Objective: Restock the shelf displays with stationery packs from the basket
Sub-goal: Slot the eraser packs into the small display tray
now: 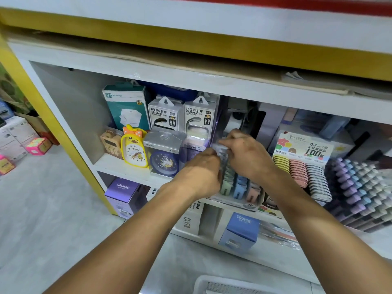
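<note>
Both hands meet at the display tray (237, 200) just right of centre: the right hand (248, 158) pinches a clear stationery pack (221, 152) by its top, likely to slot it in upright, while the left hand (201, 175) curls beside it at 9 o'clock, apparently steadying the row; the basket (212, 285) waits at 6 o'clock

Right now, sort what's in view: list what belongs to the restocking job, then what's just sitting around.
Part of the job:
- left hand and right hand, both on a clear stationery pack
- pastel display tray
- white basket

Just sitting there:
- duck clock
- power bank boxes
- purple boxes
</note>
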{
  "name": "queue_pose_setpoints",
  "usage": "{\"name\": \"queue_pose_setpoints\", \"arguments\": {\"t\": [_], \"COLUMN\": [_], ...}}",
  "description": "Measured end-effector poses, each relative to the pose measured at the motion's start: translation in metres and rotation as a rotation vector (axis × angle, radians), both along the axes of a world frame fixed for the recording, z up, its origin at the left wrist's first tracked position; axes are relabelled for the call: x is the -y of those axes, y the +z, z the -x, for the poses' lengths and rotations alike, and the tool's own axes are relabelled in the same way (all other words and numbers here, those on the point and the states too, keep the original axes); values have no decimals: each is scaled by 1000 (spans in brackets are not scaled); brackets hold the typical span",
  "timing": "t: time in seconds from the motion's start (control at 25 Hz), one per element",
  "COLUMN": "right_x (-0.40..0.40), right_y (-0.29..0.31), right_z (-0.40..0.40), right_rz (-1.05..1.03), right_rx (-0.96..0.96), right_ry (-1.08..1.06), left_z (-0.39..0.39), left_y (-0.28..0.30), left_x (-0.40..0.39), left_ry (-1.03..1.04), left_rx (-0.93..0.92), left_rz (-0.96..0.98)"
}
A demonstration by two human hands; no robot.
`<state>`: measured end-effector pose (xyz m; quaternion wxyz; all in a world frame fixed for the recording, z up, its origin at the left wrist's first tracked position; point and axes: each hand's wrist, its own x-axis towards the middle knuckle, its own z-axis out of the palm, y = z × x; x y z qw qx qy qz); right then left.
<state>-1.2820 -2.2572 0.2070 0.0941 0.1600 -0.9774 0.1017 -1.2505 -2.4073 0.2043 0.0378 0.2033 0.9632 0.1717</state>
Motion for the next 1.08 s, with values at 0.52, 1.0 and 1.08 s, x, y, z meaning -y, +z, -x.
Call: {"name": "queue_pose_setpoints", "arguments": {"t": [0.52,1.0,1.08], "right_x": [-73,-106,-130], "right_y": [16,17,32], "right_z": [-85,-113,-122], "right_rz": [45,-49,13], "right_rx": [-19,112,-35], "right_ry": [-135,-144,-249], "left_z": [4,-20,-28], "left_y": [-40,-20,-10], "left_x": [-29,-80,-97], "left_ry": [-90,-139,-139], "left_rx": [-3,-85,-257], "left_rz": [182,92,-25]}}
